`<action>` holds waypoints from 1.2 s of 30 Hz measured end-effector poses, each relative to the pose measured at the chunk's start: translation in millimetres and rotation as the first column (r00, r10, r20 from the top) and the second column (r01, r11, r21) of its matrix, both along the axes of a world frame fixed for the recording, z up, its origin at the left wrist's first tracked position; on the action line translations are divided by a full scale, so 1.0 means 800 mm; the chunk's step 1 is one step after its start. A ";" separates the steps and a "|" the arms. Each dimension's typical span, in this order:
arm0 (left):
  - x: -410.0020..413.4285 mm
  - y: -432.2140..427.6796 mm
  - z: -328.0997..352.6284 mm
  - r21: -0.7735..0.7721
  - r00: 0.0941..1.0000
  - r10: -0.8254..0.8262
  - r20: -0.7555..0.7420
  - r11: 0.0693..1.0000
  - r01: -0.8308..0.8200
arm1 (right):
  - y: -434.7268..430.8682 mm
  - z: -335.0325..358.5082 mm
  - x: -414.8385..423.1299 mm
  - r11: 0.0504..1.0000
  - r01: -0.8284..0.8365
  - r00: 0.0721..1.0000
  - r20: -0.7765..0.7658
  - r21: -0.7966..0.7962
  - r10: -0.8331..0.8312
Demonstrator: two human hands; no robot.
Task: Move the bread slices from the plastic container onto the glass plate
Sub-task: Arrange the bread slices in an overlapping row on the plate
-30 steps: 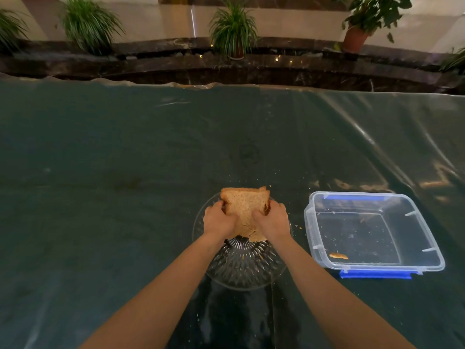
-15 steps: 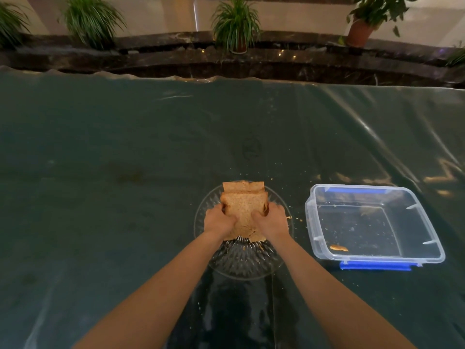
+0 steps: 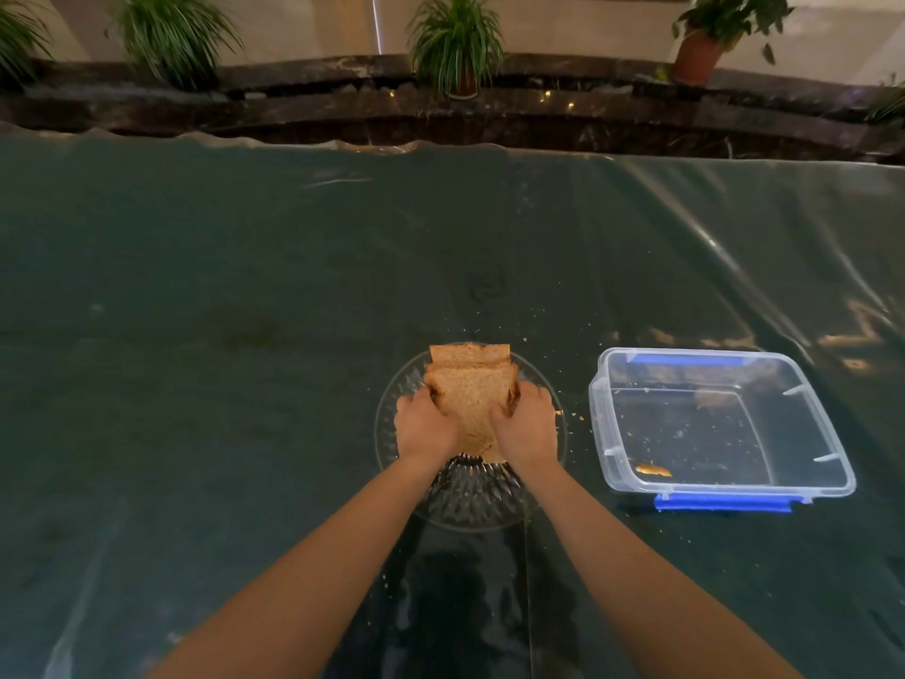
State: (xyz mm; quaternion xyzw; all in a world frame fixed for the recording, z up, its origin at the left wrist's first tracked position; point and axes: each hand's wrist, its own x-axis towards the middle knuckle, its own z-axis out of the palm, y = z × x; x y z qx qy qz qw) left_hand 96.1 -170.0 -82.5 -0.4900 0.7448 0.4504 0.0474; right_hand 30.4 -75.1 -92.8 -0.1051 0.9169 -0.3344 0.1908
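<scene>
Right now the left hand (image 3: pixel 425 423) is clamped on the left side of the bread slices (image 3: pixel 471 390), fingers curled around the crust edge, and the right hand (image 3: pixel 525 423) grips the right side the same way, thumb lying on the top slice. Between them the two hands hold a stack of brown slices over the middle of the glass plate (image 3: pixel 472 502); whether the bottom of the stack touches the plate cannot be told, since the hands hide it. Just behind the held stack, further slices show as a lower layer, their top edge peeking out toward the far rim of the plate. Both bare forearms reach in from the bottom edge and meet at the plate.

The plate is clear, round and has a ribbed, spiky pattern that catches light on its near half. It sits on the table (image 3: pixel 196 335), which is covered by a dark green cloth under a shiny transparent sheet with creases running across the right side. A few crumbs (image 3: pixel 563 415) lie just right of the plate and some more beyond it.

Well to the right of the plate, apart from it, stands the plastic container (image 3: pixel 725 488), clear and rectangular, with blue clips on its near and far edges. Inside it there are only scattered crumbs and one small bread scrap (image 3: pixel 654 469) near the front left corner.

Past the far table edge runs a dark stone ledge (image 3: pixel 538 110) with potted plants (image 3: pixel 458 46) along it.
</scene>
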 end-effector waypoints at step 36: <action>0.042 0.032 0.009 0.025 0.974 0.144 -0.173 0.990 -0.141 | 0.030 -0.011 0.042 0.985 0.050 0.993 -0.101 -0.163 -0.067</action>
